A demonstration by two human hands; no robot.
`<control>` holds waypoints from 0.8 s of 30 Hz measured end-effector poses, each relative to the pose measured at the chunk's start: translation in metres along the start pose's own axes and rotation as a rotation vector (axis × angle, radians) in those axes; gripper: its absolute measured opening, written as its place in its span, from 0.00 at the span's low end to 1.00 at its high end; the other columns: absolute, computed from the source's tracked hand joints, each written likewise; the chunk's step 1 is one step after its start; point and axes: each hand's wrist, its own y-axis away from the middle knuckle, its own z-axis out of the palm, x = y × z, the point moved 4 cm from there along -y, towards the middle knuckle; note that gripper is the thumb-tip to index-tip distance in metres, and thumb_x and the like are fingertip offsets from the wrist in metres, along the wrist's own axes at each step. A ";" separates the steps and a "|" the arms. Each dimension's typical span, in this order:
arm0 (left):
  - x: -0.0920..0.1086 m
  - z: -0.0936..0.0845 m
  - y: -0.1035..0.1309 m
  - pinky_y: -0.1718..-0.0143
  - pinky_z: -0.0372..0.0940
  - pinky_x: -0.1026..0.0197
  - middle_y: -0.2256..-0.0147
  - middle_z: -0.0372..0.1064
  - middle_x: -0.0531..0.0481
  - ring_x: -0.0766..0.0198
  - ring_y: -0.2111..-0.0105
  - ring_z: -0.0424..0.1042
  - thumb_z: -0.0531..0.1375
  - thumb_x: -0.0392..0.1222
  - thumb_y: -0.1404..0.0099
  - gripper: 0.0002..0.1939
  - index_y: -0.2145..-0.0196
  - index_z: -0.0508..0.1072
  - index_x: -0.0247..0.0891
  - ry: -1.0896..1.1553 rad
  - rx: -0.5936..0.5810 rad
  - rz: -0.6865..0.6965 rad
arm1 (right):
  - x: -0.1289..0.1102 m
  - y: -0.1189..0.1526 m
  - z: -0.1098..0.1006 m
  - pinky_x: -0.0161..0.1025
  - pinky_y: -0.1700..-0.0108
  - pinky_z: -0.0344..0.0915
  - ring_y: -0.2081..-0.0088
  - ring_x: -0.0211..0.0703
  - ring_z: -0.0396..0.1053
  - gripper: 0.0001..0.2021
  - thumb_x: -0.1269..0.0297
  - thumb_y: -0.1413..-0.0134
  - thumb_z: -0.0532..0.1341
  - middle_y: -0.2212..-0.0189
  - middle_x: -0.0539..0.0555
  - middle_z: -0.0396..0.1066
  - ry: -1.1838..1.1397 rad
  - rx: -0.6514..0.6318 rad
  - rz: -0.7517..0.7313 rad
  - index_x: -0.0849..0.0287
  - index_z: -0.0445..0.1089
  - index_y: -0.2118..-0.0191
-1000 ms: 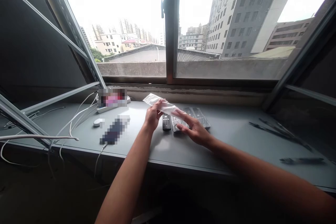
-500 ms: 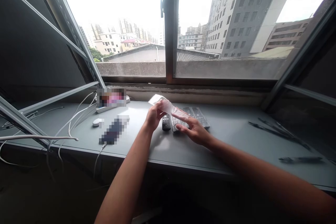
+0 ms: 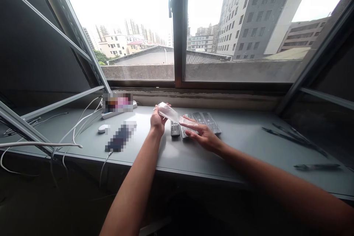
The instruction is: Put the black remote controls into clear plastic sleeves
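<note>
A small clear plastic bag [image 3: 169,113] stretches between my two hands above the table. My left hand [image 3: 158,122] is under its far end, with the fingers curled and partly hidden by the film. The outstretched fingers of my right hand [image 3: 206,137] reach into or under the near end, which clings around them, and the thumb stands apart. A black remote control [image 3: 175,129] lies on the table between my hands. Several dark remotes in clear wrapping [image 3: 210,121] lie side by side behind my right hand, which partly covers them.
Left on the grey table [image 3: 149,155] are a blurred-out phone-like object [image 3: 118,140], a white round case [image 3: 102,129], and a power strip [image 3: 134,104] with white cables. Black pens [image 3: 316,167] lie at the right. Metal frame bars [image 3: 66,101] rise on the left.
My left hand has turned palm up and shifted slightly left and down. The bag now lies flatter across its fingers. My right hand has hardly moved.
</note>
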 end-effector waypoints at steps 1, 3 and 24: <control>0.000 -0.001 0.000 0.49 0.75 0.55 0.51 0.84 0.38 0.52 0.46 0.81 0.53 0.56 0.19 0.24 0.52 0.82 0.37 -0.001 0.007 0.004 | 0.000 0.000 0.000 0.64 0.21 0.50 0.22 0.62 0.56 0.26 0.43 0.30 0.67 0.26 0.56 0.66 -0.007 0.000 -0.005 0.46 0.77 0.33; 0.001 -0.002 -0.001 0.49 0.75 0.54 0.52 0.84 0.38 0.51 0.46 0.81 0.54 0.58 0.19 0.24 0.50 0.82 0.37 0.002 0.008 0.010 | 0.000 0.000 0.000 0.64 0.22 0.53 0.23 0.62 0.60 0.29 0.45 0.29 0.67 0.27 0.54 0.67 -0.026 -0.002 -0.013 0.43 0.72 0.28; 0.001 -0.033 -0.014 0.56 0.74 0.63 0.58 0.82 0.45 0.60 0.55 0.83 0.63 0.47 0.27 0.12 0.53 0.80 0.39 0.015 0.408 0.071 | -0.006 0.003 0.002 0.67 0.26 0.62 0.30 0.65 0.71 0.29 0.47 0.29 0.67 0.31 0.51 0.72 -0.011 -0.068 -0.010 0.41 0.70 0.27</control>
